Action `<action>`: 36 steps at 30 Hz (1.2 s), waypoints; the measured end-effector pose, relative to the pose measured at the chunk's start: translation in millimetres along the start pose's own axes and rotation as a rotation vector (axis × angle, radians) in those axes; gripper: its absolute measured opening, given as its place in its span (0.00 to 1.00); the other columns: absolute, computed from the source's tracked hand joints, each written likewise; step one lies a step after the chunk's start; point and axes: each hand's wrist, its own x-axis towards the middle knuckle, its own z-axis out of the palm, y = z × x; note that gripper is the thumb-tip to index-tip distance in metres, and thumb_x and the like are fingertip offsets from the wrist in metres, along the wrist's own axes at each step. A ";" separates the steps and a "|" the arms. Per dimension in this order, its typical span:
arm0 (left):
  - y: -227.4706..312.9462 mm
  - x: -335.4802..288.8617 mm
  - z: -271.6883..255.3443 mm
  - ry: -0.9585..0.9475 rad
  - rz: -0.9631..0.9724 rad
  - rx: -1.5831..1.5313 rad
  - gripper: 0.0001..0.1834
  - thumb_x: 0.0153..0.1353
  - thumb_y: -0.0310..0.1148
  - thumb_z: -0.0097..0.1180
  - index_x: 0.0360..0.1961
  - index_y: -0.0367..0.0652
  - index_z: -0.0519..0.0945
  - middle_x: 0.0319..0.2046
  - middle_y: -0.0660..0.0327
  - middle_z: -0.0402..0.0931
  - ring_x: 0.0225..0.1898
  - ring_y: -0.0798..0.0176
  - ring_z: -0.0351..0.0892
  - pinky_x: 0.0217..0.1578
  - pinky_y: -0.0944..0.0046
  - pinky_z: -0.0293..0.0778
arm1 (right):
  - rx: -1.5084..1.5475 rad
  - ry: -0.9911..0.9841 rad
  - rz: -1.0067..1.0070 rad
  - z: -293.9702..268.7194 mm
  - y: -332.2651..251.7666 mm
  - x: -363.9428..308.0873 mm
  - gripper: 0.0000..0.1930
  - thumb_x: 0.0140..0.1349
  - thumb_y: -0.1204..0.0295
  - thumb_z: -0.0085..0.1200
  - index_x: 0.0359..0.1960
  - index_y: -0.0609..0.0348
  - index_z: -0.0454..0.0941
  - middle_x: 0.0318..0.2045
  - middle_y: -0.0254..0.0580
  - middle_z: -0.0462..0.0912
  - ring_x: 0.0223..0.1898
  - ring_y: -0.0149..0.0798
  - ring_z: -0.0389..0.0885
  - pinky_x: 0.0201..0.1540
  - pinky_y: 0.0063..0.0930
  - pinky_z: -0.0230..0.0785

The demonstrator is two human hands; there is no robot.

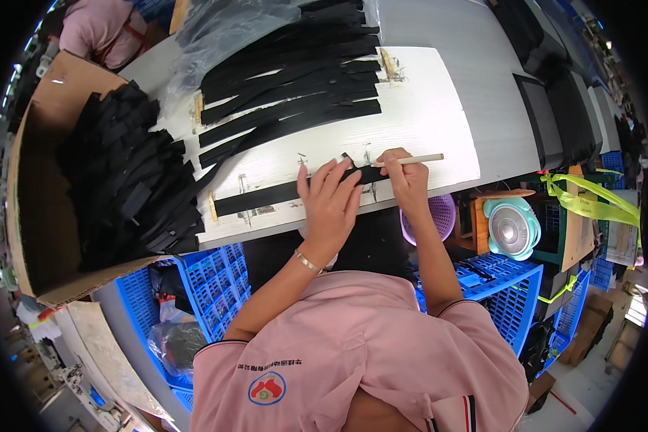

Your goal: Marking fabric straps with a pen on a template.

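Observation:
A black fabric strip lies across the near part of a white board. My left hand rests on the strip with its fingers stretched and spread, pressing it down. My right hand is closed around a slim, pale pencil near the strip's right end. The pencil's tip is hidden by my fingers. More black strips lie in rows on the far part of the board. Dark marks and yellowish tape pieces show on the board.
At the left, a cardboard box holds a heap of black strips. Clear plastic covers the far left. Blue crates, a purple basket and a turquoise fan stand below the table edge. Another person is at far left.

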 end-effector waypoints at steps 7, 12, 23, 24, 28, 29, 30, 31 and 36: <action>-1.4 9.5 21.2 -0.004 0.012 0.008 0.08 0.59 0.29 0.68 0.41 0.47 0.87 0.53 0.63 0.82 0.57 0.55 0.76 0.71 0.44 0.51 | -0.074 -0.030 0.022 -2.5 -3.2 -0.6 0.12 0.74 0.72 0.52 0.36 0.68 0.84 0.26 0.38 0.82 0.29 0.27 0.78 0.34 0.23 0.70; -0.5 10.7 22.1 -0.006 0.007 0.021 0.08 0.58 0.29 0.68 0.40 0.47 0.87 0.53 0.64 0.82 0.57 0.56 0.76 0.71 0.44 0.52 | -0.144 -0.037 -0.004 -0.3 -0.6 -0.7 0.12 0.74 0.72 0.53 0.35 0.68 0.83 0.25 0.37 0.82 0.28 0.27 0.78 0.33 0.24 0.70; -1.0 10.4 22.5 0.008 0.019 0.034 0.07 0.60 0.30 0.67 0.40 0.47 0.85 0.52 0.63 0.81 0.56 0.55 0.76 0.71 0.40 0.50 | -0.107 -0.127 -0.107 -8.2 3.7 -2.0 0.13 0.71 0.73 0.51 0.30 0.68 0.82 0.22 0.37 0.81 0.24 0.27 0.76 0.29 0.23 0.67; -1.2 10.3 22.0 0.006 0.021 0.034 0.07 0.60 0.30 0.67 0.40 0.47 0.86 0.52 0.63 0.81 0.56 0.55 0.76 0.71 0.40 0.50 | -0.140 -0.129 -0.129 -7.3 6.5 -2.5 0.13 0.71 0.73 0.51 0.30 0.68 0.82 0.22 0.37 0.81 0.24 0.27 0.76 0.29 0.23 0.67; -2.9 8.9 20.0 -0.007 0.003 0.018 0.10 0.59 0.30 0.68 0.43 0.48 0.87 0.54 0.63 0.81 0.59 0.55 0.76 0.71 0.44 0.51 | -0.260 -0.173 -0.164 -11.2 11.0 -0.5 0.13 0.70 0.72 0.53 0.28 0.65 0.83 0.21 0.43 0.84 0.25 0.39 0.85 0.30 0.32 0.73; -4.9 8.0 16.5 0.008 -0.018 -0.003 0.14 0.59 0.30 0.67 0.47 0.49 0.86 0.57 0.61 0.80 0.62 0.53 0.74 0.72 0.42 0.50 | -0.185 -0.166 -0.130 -11.8 7.8 -2.5 0.14 0.72 0.71 0.53 0.28 0.65 0.83 0.21 0.42 0.83 0.23 0.35 0.83 0.28 0.30 0.72; -10.5 8.4 10.9 0.019 -0.017 0.011 0.14 0.59 0.30 0.67 0.47 0.49 0.86 0.57 0.61 0.80 0.62 0.53 0.74 0.72 0.42 0.50 | -0.174 -0.173 -0.143 -11.2 6.6 -3.9 0.14 0.72 0.71 0.53 0.28 0.65 0.83 0.21 0.42 0.83 0.23 0.35 0.83 0.28 0.30 0.72; -14.9 9.6 2.0 0.092 -0.026 0.069 0.16 0.60 0.29 0.67 0.50 0.49 0.86 0.59 0.61 0.79 0.64 0.53 0.72 0.73 0.42 0.50 | -0.069 -0.130 -0.079 -12.3 5.6 -7.1 0.14 0.73 0.71 0.53 0.30 0.65 0.84 0.21 0.40 0.83 0.23 0.31 0.80 0.28 0.28 0.70; -78.8 26.9 -50.2 0.316 -0.151 0.367 0.24 0.61 0.29 0.64 0.60 0.48 0.80 0.66 0.58 0.71 0.70 0.50 0.65 0.73 0.41 0.49 | 0.016 -0.085 -0.015 -3.3 -9.1 -3.1 0.11 0.75 0.69 0.53 0.44 0.63 0.85 0.23 0.33 0.78 0.25 0.23 0.71 0.29 0.22 0.66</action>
